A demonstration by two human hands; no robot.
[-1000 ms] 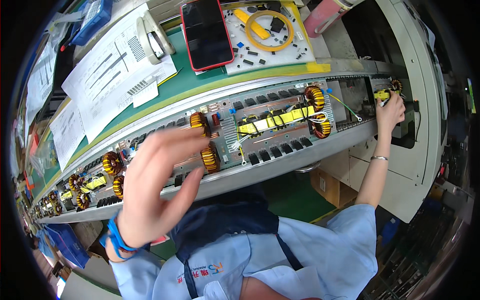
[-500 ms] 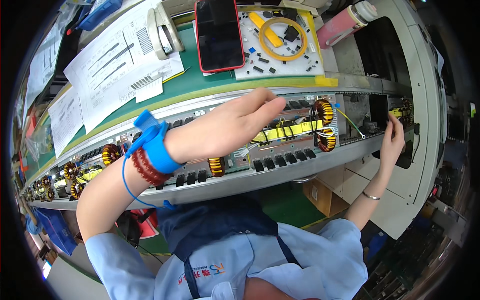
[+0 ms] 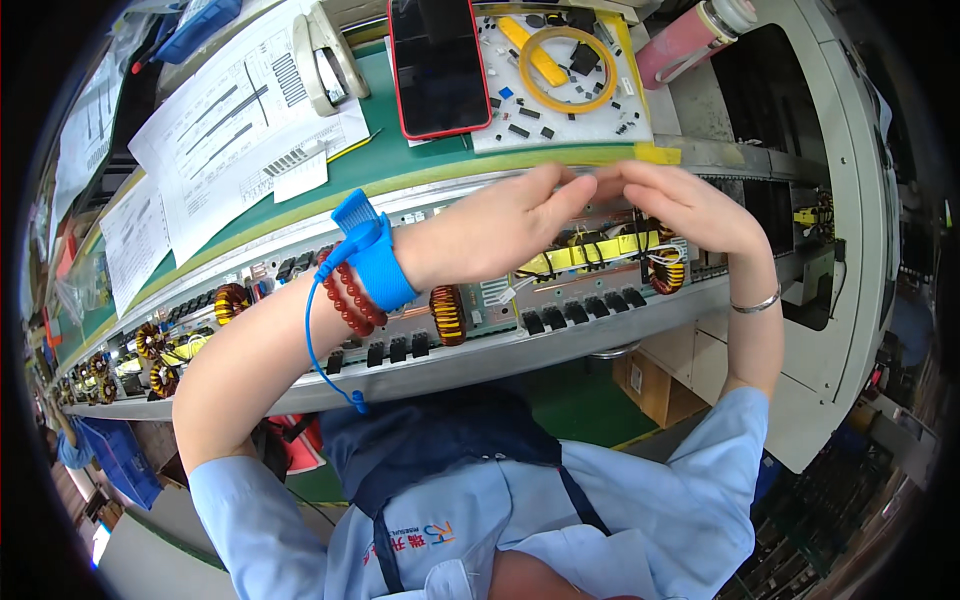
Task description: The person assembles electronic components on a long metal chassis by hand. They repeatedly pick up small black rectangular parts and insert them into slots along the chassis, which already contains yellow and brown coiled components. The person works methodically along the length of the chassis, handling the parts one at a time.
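Left hand (image 3: 505,230) raised over the conveyor line, fingers stretched flat and close together, tips meeting those of the right hand (image 3: 685,205); nothing visibly gripped in it. Right hand loosely curved, fingers bent down toward the left fingertips, whether pinching some small part between them impossible to tell. On the left wrist, a blue antistatic strap (image 3: 375,255) with a coiled blue cord hanging below, and just beside it a string of dark red beads (image 3: 350,300); on the right wrist, a thin silver bangle (image 3: 755,302). Directly beneath both hands, a circuit board (image 3: 590,265) on the conveyor rail (image 3: 480,355), carrying yellow-taped components, black parts in a row along the near edge and copper-wound ring coils (image 3: 447,313), one near the left forearm, another under the right hand. More boards with similar coils (image 3: 232,300) farther left along the rail. Beyond the hands, on the green tabletop (image 3: 390,160), a red-cased phone (image 3: 435,65) lying screen up, just beside a white tray (image 3: 570,85) of small black parts, a yellow tape ring and a yellow strip. Printed paper sheets (image 3: 230,130) well left of the phone. Pink bottle (image 3: 690,45) at upper right.
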